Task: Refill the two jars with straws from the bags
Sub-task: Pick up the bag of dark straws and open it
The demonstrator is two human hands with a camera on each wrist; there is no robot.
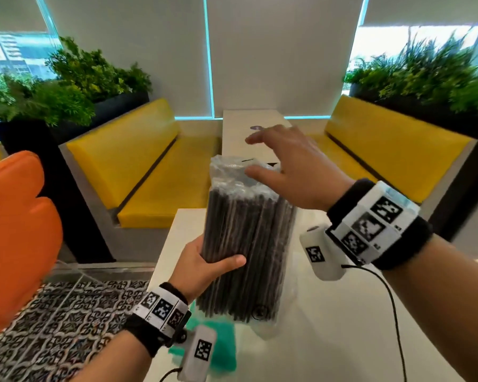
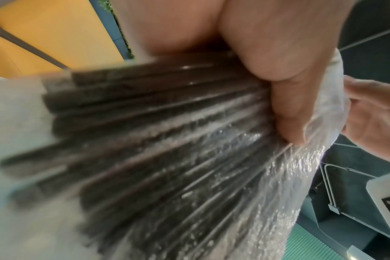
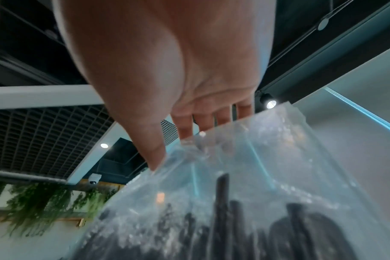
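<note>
Straws, dark and still sealed in their clear bag, stand upright at the centre, gripped low by the left hand. At 1 o'clock the right hand hovers with fingers spread, thumb touching the bag's top. No jars show, so filling looks unstarted. A white surface lies beneath; an orange seat sits at 9 o'clock, yellow benches and plants beyond.

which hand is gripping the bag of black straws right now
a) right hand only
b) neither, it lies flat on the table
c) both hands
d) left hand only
d: the left hand wraps round the lower part of the upright bag of black straws, while the right hand is spread open at the bag's top, gripping nothing.
</note>
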